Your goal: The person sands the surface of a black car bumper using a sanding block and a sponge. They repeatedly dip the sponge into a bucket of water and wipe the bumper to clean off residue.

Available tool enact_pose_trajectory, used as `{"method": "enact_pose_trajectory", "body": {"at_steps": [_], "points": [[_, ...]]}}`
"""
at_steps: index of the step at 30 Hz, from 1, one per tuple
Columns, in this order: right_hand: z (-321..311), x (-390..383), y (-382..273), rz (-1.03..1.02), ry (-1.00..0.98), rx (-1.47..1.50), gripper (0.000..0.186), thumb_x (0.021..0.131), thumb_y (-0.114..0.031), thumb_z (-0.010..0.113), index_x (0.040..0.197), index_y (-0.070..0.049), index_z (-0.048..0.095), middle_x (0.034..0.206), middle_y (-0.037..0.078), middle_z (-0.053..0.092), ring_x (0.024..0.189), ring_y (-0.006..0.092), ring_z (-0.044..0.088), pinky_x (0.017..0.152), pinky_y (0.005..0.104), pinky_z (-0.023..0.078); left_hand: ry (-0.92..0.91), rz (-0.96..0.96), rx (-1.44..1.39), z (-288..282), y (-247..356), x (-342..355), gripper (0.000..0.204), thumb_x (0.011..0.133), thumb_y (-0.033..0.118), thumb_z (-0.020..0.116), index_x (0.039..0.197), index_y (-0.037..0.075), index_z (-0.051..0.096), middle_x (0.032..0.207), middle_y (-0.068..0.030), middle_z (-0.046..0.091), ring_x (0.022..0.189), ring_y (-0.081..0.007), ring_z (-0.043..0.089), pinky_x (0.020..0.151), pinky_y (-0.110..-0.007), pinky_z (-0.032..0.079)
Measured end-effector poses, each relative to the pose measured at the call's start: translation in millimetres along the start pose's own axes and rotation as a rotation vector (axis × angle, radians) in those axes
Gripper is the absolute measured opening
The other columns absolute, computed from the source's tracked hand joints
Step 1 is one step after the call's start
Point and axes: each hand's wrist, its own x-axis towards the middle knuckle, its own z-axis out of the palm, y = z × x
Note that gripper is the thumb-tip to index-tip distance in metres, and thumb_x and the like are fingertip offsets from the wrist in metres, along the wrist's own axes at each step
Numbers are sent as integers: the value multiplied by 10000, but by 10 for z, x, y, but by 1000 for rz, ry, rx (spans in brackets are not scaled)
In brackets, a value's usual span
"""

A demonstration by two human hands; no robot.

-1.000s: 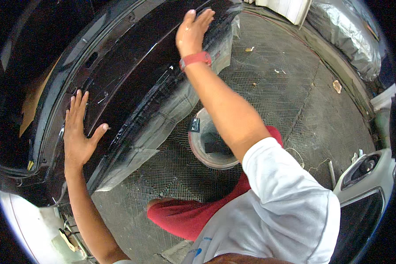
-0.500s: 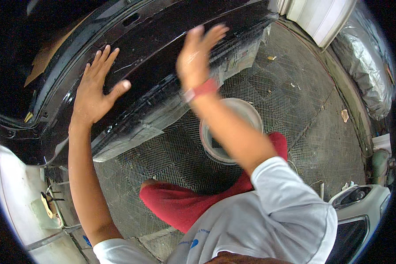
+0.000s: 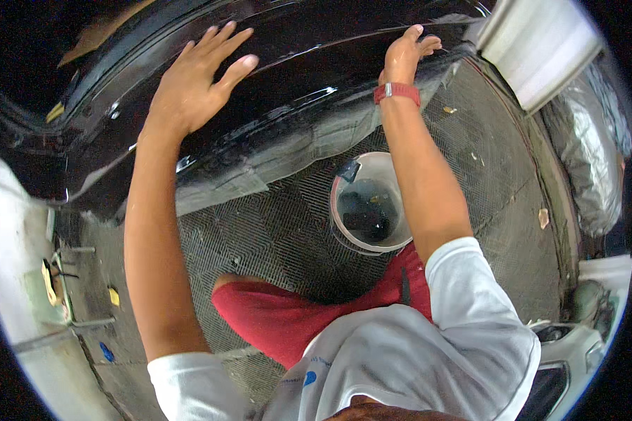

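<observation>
The left arm (image 3: 158, 238) reaches forward, the left hand (image 3: 200, 78) flat with fingers extended and thumb spread aside. The right arm (image 3: 428, 172) also stretches forward, the right hand (image 3: 405, 62) turned with fingers pointing rightward, palm hidden.

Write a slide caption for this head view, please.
Left arm and right arm stretched toward a dark panel, bucket on the floor.

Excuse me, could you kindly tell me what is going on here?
A person is working bare-handed at a long, shiny dark panel. The left hand is spread over it; the right hand, with a red band at the wrist, is farther along, near its lower edge. Whether either hand presses is hard to tell. A bucket of water stands on the floor below.
</observation>
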Motion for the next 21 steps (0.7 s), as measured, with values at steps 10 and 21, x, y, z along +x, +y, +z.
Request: {"method": "enact_pose_trajectory", "body": {"at_steps": [10,21], "points": [[-479,-2328,-74,-395,-768,192,620,1057,-54,469,1672,8,423,1766,224,361,1669,365,277,1361,501,167,1029,-320,-499,543,1150,-1353,321,1104,166,455,1152,-25,709,1146,-189,723,1067,-344,662,1000,-453,494],[-2377,-1487,1126,754,-137,136,361,1113,-90,532,1458,-109,635,1484,136,621,1314,305,642,948,510,674,-377,-1081,-1103,3042,2774,-2213,916,914,113,774,1669,1,268,1617,-300,440,1514,-500,431,1294,-508,341]]}}
